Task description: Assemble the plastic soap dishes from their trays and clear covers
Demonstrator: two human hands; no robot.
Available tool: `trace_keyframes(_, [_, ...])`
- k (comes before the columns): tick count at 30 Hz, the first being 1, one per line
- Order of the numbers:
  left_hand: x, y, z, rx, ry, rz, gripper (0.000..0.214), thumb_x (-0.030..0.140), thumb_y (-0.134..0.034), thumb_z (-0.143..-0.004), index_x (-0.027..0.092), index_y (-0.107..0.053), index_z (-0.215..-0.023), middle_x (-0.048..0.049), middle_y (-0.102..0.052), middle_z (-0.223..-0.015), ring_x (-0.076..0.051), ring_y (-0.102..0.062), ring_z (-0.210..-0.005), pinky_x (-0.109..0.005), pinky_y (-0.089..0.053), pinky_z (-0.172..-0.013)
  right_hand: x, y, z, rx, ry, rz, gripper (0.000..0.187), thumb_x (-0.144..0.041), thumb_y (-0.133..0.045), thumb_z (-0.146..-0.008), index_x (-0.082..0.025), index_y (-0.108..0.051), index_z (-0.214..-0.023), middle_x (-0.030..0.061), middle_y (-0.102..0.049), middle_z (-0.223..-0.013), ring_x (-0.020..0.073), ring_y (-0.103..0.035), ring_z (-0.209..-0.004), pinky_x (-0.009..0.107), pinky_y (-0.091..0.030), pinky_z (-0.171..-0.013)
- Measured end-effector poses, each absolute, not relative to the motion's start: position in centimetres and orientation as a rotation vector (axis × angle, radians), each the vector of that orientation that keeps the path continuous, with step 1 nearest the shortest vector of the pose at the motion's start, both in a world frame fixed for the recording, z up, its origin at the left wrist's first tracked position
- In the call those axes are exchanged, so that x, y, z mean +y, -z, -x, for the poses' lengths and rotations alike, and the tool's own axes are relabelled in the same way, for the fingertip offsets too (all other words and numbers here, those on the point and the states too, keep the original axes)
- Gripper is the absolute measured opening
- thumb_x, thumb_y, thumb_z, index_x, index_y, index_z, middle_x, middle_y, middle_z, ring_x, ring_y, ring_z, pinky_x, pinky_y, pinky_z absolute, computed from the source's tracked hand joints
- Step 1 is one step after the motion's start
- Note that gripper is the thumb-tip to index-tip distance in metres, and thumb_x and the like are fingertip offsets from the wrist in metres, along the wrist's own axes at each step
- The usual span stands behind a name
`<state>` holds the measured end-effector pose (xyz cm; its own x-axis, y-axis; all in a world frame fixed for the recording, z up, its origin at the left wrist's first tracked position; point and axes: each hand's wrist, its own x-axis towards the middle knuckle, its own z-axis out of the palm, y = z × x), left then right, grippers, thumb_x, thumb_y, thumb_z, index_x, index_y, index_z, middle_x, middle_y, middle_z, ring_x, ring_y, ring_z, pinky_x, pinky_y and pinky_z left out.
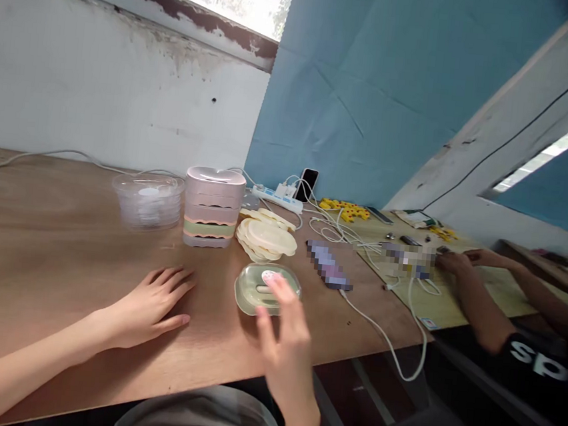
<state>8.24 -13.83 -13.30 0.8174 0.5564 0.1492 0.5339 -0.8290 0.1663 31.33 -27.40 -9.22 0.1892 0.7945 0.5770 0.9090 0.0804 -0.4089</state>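
Note:
My left hand point(151, 307) lies flat on the wooden table point(51, 231), palm down, fingers spread, holding nothing. My right hand point(285, 337) hovers over the near edge of a pale green soap dish point(251, 290), fingers stretched out and slightly blurred, fingertips touching or just above its clear lid. A small white piece with pink dots point(270, 277) sits on the lid by my fingertips. Behind the dish lies a pile of cream oval inserts point(266, 237). A stack of pastel dishes point(213, 207) stands left of that pile.
A stack of clear lids point(148, 201) stands beside the pastel stack. A power strip point(278, 199) with white cables, a phone point(307, 184) and yellow parts point(347, 210) lie at the back. Another person's arms point(478, 285) work at the right over a green mat point(456, 303).

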Motion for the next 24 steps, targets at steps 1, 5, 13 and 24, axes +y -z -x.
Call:
trace_keyframes(1, [-13.9,12.8,-8.3,0.871,-0.253,-2.889,0.060,0.051,-0.044,-0.093,0.017,-0.043,-0.142,-0.0149,-0.042,-0.147,-0.035,-0.038,-0.134,-0.050,-0.034,-0.106,-26.9,9.4,-30.1,-1.786,0.122,1.668,0.037,-0.027,-0.045,-0.095,-0.026,-0.047,-0.132,0.0090,-0.053,-0.137,0.0264,-0.043,-0.134,0.051,-0.038,-0.109])
trace_keyframes(5, [-14.3,11.5,-8.5,0.876,-0.146,-2.920,0.059,0.048,-0.044,-0.093,0.015,-0.042,-0.142,-0.0169,-0.039,-0.148,-0.035,-0.037,-0.135,-0.050,-0.033,-0.106,-25.3,11.0,-27.7,-1.933,0.090,1.748,0.034,-0.025,-0.055,-0.090,-0.021,-0.055,-0.124,0.0104,-0.061,-0.129,0.0302,-0.046,-0.131,0.058,-0.027,-0.113])
trace_keyframes(13, [-14.6,10.7,-8.7,0.895,-0.091,-2.935,0.059,0.045,-0.046,-0.092,0.011,-0.044,-0.140,-0.0173,-0.041,-0.147,-0.035,-0.038,-0.134,-0.049,-0.035,-0.106,-23.6,13.0,-30.6,-1.573,0.396,2.027,0.038,-0.036,-0.053,-0.090,-0.016,-0.056,-0.121,0.0226,-0.057,-0.129,0.0490,-0.034,-0.133,0.079,-0.026,-0.095])
trace_keyframes(24, [-14.1,12.9,-8.3,0.875,-0.234,-2.977,0.057,0.049,-0.040,-0.094,0.017,-0.043,-0.142,-0.0137,-0.042,-0.148,-0.034,-0.039,-0.134,-0.048,-0.034,-0.106,-16.9,7.5,-33.7,-1.586,0.308,2.209,0.042,-0.008,-0.043,-0.087,-0.014,-0.053,-0.127,0.0174,-0.061,-0.125,0.0282,-0.070,-0.087,0.035,-0.053,-0.067])
